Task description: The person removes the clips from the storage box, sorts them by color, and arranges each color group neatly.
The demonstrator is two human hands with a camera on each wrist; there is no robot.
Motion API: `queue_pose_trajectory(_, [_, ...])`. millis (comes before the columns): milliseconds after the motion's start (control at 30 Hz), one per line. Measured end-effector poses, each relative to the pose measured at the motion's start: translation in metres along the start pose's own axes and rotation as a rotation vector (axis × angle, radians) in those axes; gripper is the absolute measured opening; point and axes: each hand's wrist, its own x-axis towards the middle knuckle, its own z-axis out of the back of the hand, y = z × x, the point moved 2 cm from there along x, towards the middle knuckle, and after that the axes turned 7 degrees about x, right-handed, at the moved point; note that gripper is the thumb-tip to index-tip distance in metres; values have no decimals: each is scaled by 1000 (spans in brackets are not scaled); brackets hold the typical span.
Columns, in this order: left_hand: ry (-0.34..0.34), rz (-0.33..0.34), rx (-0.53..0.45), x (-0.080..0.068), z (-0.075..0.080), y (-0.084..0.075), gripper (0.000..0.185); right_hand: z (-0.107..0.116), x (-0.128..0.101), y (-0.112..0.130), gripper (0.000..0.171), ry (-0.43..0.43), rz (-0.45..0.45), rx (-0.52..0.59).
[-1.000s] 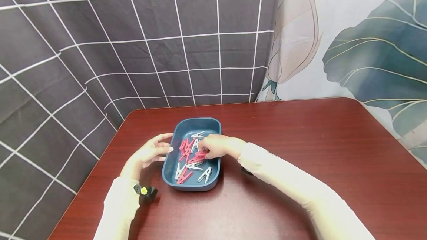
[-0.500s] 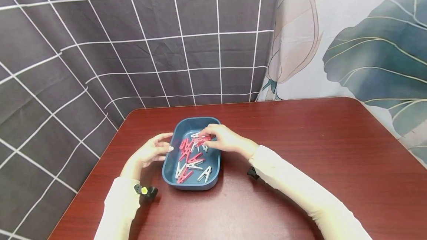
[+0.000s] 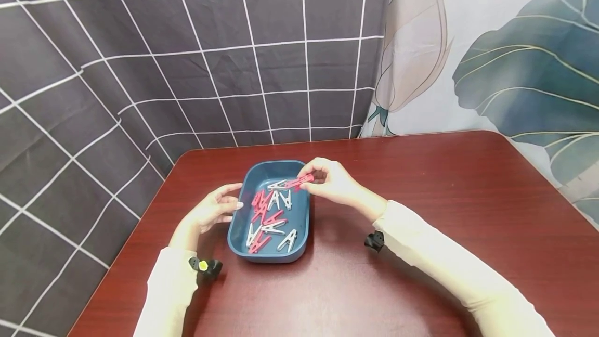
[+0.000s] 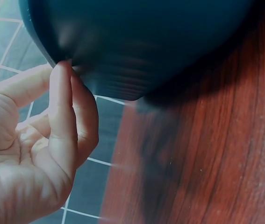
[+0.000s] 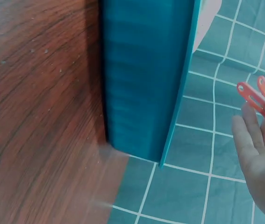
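A blue plastic tray (image 3: 236, 246) stands on the table, holding several red and white clothespins. At its left rim my left hand (image 3: 216, 209) grips the edge, with the thumb over the rim. The left wrist view has my left fingers (image 4: 61, 112) against the tray's wall (image 4: 123, 51). Above the tray's far right corner, my right hand (image 3: 334, 183) pinches a red clothespin (image 3: 299, 181) between thumb and fingers. That clothespin (image 5: 259, 103) also shows in the right wrist view, up beside the tray's rim. White clothespins (image 3: 273, 200) and red clothespins (image 3: 259, 215) lie loosely mixed on the tray bottom.
The reddish-brown wooden table (image 3: 421, 186) extends well to the right of the tray. A dark gridded curtain (image 3: 281, 66) hangs behind and to the left, and a light curtain with leaf prints (image 3: 468, 92) hangs at the back right.
My right hand has come up from among the clothespins, lifting a red one and carrying it toward the tray's far right rim. The left hand has stayed at the left rim.
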Motion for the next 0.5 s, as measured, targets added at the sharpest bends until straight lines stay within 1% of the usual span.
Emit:
queue_pose_trajectory(67, [-1,-1,-5,0,0,-1,65,4,-3,1,19,-12,-10,32])
queue_pose_trajectory(200, [-11,1,-10,0,0,-1,64,13,-10,3,20,-13,4,121])
queue_pose_trajectory(267, [-19,5,-9,0,0,-1,64,17,-14,3,20,-27,-2,141])
queue_pose_trajectory(400, [-30,4,2,-2,-1,-2,63,24,-23,0,20,-63,-74,151])
queue_pose_trajectory(500, [-38,10,5,-3,-2,-2,63,27,-32,-6,24,-51,-123,144])
